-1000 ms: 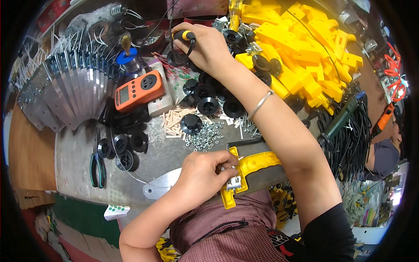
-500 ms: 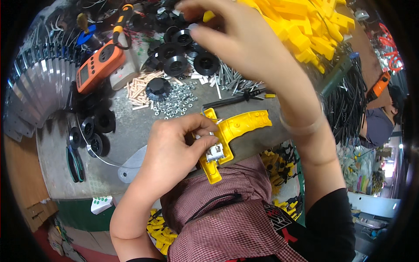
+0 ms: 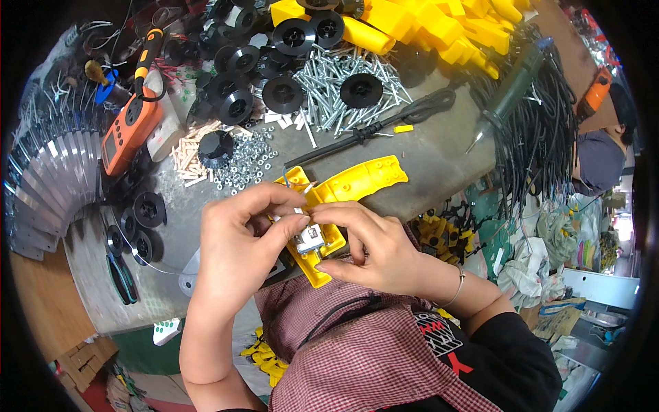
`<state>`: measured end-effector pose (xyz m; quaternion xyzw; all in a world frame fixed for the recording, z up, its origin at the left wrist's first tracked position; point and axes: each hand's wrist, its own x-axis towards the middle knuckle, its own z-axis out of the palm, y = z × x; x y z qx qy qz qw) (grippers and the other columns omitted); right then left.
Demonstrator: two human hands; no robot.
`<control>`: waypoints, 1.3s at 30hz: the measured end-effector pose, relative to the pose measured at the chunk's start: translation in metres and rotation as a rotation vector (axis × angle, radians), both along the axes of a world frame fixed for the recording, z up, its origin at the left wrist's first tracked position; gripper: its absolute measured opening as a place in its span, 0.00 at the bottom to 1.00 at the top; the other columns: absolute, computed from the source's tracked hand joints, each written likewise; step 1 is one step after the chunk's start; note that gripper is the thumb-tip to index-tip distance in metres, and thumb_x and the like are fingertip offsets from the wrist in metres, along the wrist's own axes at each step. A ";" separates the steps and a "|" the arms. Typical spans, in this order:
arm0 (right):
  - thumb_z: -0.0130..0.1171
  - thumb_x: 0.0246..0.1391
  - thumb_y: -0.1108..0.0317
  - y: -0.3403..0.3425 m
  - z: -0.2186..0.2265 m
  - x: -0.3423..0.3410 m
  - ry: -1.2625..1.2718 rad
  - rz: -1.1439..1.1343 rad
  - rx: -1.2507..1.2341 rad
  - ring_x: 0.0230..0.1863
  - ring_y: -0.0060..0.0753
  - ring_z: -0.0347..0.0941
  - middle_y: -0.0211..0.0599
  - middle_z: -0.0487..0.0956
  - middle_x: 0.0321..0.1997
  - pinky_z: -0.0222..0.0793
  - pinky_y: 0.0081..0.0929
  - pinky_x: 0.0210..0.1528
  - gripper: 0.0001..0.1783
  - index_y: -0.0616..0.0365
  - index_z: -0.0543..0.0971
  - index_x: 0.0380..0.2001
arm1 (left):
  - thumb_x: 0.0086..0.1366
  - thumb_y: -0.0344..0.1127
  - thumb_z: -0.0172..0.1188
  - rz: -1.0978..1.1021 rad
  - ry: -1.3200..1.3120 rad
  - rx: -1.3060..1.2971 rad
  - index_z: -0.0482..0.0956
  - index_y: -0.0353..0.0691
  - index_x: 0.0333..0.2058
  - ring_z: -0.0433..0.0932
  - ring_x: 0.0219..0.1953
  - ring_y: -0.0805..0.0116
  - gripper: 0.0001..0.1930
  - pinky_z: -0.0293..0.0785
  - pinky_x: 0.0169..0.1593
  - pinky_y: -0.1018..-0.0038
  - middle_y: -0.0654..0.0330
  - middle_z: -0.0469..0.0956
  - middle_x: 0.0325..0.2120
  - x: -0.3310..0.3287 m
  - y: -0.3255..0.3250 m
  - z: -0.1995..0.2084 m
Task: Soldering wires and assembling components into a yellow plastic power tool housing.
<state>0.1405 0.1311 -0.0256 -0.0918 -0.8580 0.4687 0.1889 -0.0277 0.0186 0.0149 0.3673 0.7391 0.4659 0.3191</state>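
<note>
A yellow plastic casing half [image 3: 364, 180] with a curved handle lies open side up at the near edge of the bench. In its body sits a small white block-shaped part [image 3: 310, 238] with metal fittings. My left hand [image 3: 240, 230] is closed, its thumb and fingers gripping at the casing's left side and over the white part. From the right, my right hand [image 3: 367, 244] curls around the casing, index finger near the white part and thumb by the metal end below it. What lies between the fingertips is hidden. A black cord [image 3: 336, 147] leads up to the casing.
Pale pegs [image 3: 184, 156], nuts [image 3: 248, 161], long screws [image 3: 322, 93] and black spools [image 3: 283, 94] cover the bench beyond. An orange meter [image 3: 127, 137], green-handled pliers [image 3: 121, 278] and clear blades lie left. Yellow casings [image 3: 439, 31], a soldering iron [image 3: 508, 86] and black cords [image 3: 549, 130] stand right.
My right hand has come down from the far spools and yellow casings to the casing half in front of me. My left hand keeps its hold; the view has shifted slightly.
</note>
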 end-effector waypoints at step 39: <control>0.65 0.49 0.68 0.001 -0.004 -0.002 -0.038 -0.003 -0.028 0.40 0.43 0.79 0.42 0.77 0.44 0.77 0.33 0.38 0.22 0.59 0.73 0.47 | 0.52 0.22 0.67 -0.002 -0.025 -0.015 0.83 0.35 0.37 0.65 0.20 0.86 0.11 0.62 0.24 0.86 0.65 0.80 0.24 0.003 0.002 0.007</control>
